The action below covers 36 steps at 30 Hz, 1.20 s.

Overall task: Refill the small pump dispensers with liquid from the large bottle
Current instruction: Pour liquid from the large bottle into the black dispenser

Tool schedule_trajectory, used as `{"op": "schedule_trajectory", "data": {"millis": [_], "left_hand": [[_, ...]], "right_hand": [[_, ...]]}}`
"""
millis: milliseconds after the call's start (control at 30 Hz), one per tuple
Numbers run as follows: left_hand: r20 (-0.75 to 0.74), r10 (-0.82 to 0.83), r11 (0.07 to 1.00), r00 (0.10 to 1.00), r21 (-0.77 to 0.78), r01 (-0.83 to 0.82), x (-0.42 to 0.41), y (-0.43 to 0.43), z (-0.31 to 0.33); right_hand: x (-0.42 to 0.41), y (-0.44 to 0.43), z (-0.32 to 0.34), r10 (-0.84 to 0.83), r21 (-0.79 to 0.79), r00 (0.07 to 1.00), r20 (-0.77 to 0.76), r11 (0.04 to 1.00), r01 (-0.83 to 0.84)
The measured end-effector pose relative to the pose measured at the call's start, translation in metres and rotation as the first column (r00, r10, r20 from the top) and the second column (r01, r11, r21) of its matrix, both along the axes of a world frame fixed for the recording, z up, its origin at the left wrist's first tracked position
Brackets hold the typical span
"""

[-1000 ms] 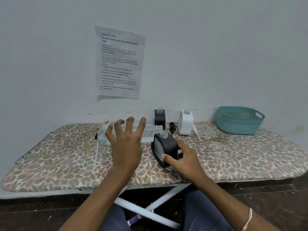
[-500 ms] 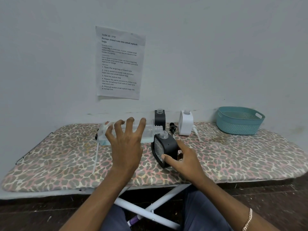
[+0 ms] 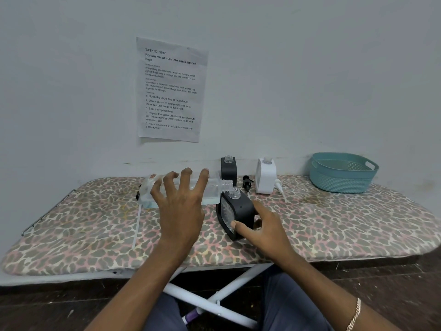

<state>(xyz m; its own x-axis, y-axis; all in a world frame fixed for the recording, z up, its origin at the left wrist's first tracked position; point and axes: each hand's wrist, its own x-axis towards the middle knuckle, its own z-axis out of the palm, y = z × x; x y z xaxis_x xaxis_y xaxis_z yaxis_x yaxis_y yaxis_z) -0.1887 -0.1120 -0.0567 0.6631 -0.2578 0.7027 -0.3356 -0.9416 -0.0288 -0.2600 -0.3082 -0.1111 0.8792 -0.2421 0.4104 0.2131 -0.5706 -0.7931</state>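
Left hand clamps the large bottle, held sideways above the ironing board, and covers its middle. Right hand grips the black dispenser, tilted at mid-board, thumb on its front, fingers hidden behind. Bottle clear, uncapped, neck just beside the dispenser's open mouth; any flow indiscernible.

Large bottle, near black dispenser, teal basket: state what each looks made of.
Large bottle: clear, glossy, probably plastic; liquid shows through its wall. Near black dispenser: matte black shell, likely plastic, with a clear threaded neck; glass cannot be ruled out. Teal basket: matte moulded plastic, judging by its perforated, weave-like wall.
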Motion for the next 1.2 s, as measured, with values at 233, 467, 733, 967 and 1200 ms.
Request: {"op": "schedule_trajectory", "data": {"millis": [233,467,733,967,1200], "left_hand": [[0.002,0.008,1.0,1.0,0.002,-0.008,0.0006,-0.0003,-0.0001],[0.004,0.005,1.0,1.0,-0.001,-0.005,0.0005,-0.0003,-0.0001],[-0.001,0.009,1.0,1.0,0.003,-0.009,0.0008,-0.0004,-0.0003],[0.002,0.009,1.0,1.0,0.001,-0.009,0.0009,-0.0005,-0.0002],[0.007,0.007,1.0,1.0,0.001,-0.007,0.0006,-0.0001,-0.0002]], "right_hand": [[-0.0011,0.0004,0.0006,0.006,0.003,1.0,-0.002,1.0,-0.006],[-0.001,0.0002,0.0,0.004,-0.004,1.0,0.001,1.0,-0.004],[0.0,0.0,-0.0006,0.009,0.005,1.0,0.003,1.0,-0.009],[0.0009,-0.0004,-0.0022,0.01,0.006,1.0,0.005,1.0,-0.01],[0.0014,-0.0001,-0.0017,0.01,0.01,1.0,0.013,1.0,-0.01]]}}
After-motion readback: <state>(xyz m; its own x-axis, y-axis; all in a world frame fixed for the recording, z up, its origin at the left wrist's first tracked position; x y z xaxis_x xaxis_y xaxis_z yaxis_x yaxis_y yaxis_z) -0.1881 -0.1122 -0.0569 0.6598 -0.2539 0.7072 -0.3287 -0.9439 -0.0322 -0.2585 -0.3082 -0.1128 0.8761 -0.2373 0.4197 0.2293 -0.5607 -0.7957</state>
